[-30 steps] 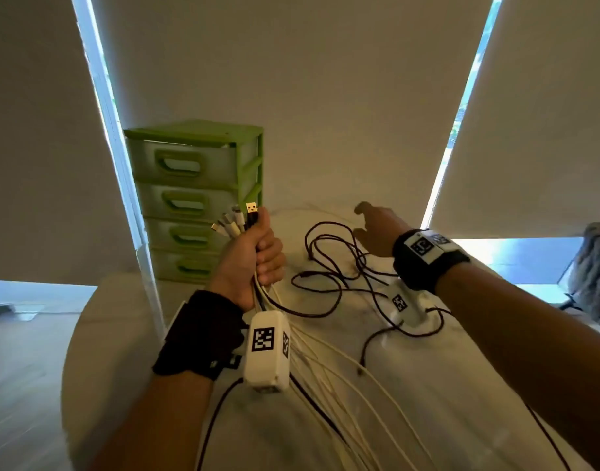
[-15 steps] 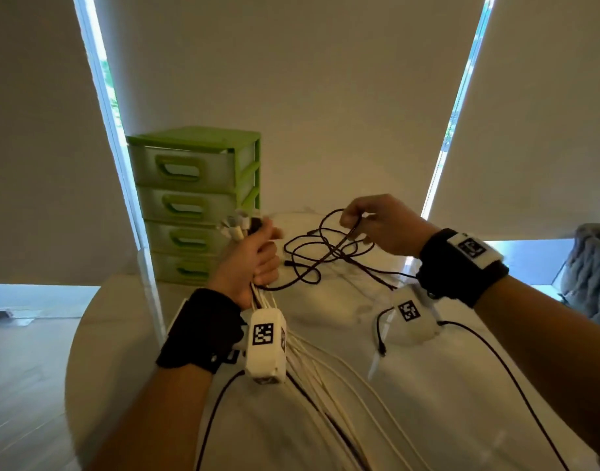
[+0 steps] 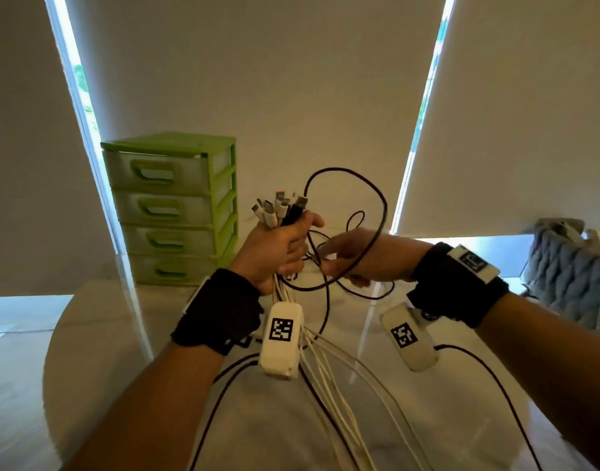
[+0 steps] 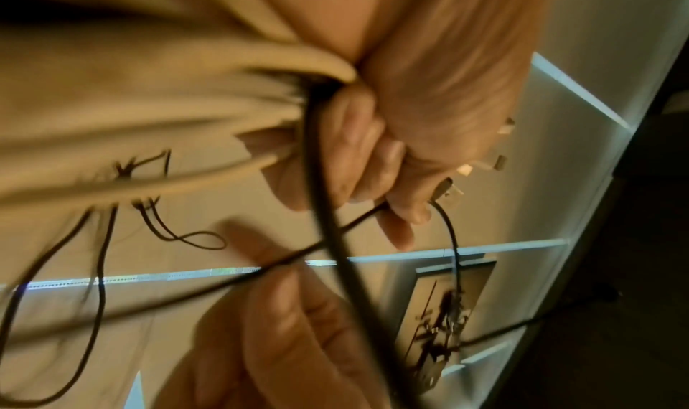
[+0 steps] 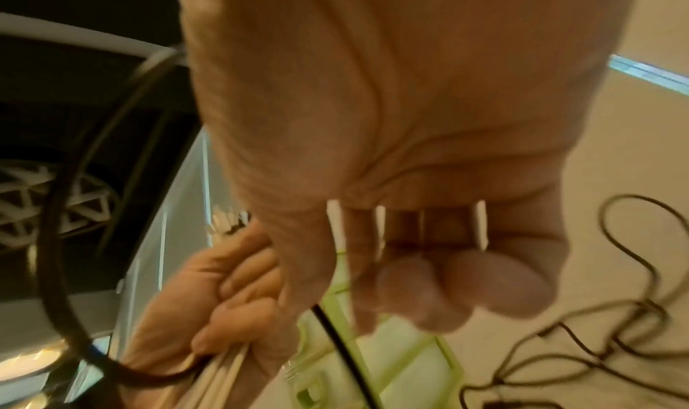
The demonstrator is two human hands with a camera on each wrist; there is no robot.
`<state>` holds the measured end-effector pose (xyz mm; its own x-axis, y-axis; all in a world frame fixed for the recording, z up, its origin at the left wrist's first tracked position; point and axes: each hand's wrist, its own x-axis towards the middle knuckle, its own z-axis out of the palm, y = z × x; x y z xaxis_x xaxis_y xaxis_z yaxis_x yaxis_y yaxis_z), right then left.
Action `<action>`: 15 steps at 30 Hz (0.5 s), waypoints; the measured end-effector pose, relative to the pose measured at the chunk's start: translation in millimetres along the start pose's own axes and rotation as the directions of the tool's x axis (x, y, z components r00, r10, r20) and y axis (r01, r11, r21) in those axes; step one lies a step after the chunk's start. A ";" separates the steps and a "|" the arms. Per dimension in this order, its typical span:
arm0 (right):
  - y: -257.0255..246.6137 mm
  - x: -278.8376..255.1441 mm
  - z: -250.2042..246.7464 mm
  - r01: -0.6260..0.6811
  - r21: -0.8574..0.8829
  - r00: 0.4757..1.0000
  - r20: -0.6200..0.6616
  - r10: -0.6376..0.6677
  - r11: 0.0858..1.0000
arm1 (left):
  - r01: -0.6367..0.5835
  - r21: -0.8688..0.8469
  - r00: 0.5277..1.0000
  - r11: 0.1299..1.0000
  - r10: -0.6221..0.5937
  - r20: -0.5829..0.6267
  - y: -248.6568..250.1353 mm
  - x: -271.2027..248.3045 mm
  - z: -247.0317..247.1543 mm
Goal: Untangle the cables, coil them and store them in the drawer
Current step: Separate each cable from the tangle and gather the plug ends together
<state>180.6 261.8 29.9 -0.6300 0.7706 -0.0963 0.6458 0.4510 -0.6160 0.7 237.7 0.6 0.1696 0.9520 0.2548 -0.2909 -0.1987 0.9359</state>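
Note:
My left hand [image 3: 285, 253] is raised over the table and grips a bundle of cable ends, their plugs [image 3: 280, 209] sticking up above the fist. White cables [image 3: 339, 385] trail from it down toward me. My right hand [image 3: 326, 263] is just right of the fist and pinches a black cable [image 3: 382, 205], which arcs in a big loop above both hands. In the left wrist view the left hand [image 4: 372, 165] is curled round the bundle and the right hand's fingers [image 4: 283, 303] pinch the thin black cable [image 4: 238, 280]. The green drawer unit [image 3: 169, 212] stands at the back left, all drawers closed.
The round pale table [image 3: 98, 334] ends close on the left. More black cable [image 5: 596, 356] lies looped on the table. A grey knitted object [image 3: 570, 266] sits at the far right. Blinds and window strips stand behind the table.
My right hand picked the black cable off the table and carried it up and left to the left fist. The left hand rose with its bundle.

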 end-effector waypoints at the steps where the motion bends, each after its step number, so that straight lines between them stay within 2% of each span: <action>1: 6.1 -3.7 1.1 -0.008 0.036 0.998 0.058 0.006 0.999 | -0.006 0.032 1.000 0.999 0.005 0.031 1.7 -0.7 5.9; 2: 10.7 -9.8 0.0 -0.005 0.104 0.997 0.080 -0.004 0.995 | -0.010 0.061 0.998 0.998 0.006 0.062 3.5 -1.9 11.5; 4: 19.6 -28.4 -9.4 -0.006 0.200 0.999 0.043 -0.003 0.980 | -0.008 0.098 0.993 0.995 -0.004 0.122 7.7 -4.8 20.9; 5: 24.7 -40.6 -16.4 -0.020 0.182 1.000 -0.012 0.022 0.983 | 0.003 0.103 0.989 0.995 -0.018 0.147 9.6 -6.3 25.3; 7: 41.4 -69.5 -35.0 -0.116 -0.015 0.980 -0.163 0.112 0.993 | 0.028 0.101 0.983 0.995 -0.045 0.178 13.2 -8.6 33.4; 9: 63.4 -103.9 -54.5 -0.285 -0.233 0.943 -0.242 0.229 0.930 | 0.022 0.117 0.982 0.993 -0.043 0.185 15.6 -10.4 42.8; 11: 88.8 -141.5 -66.9 -0.452 -0.346 0.888 -0.262 0.378 0.822 | -0.019 0.152 0.981 0.988 -0.011 0.194 16.0 -11.1 56.0; 13: 112.5 -171.6 -67.6 -0.579 -0.378 0.814 -0.310 0.491 0.722 | -0.059 0.158 0.978 0.986 0.026 0.205 16.6 -11.9 70.0; 15: 131.7 -198.3 -62.2 -0.661 -0.268 0.743 -0.363 0.562 0.701 | -0.080 0.175 0.967 0.981 0.034 0.252 13.9 -14.4 89.4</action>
<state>417.4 196.3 16.5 0.0511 0.9896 -0.1344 0.9847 -0.0724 -0.1586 78.4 200.4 31.7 0.3913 0.8553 0.3396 -0.1343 -0.3120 0.9405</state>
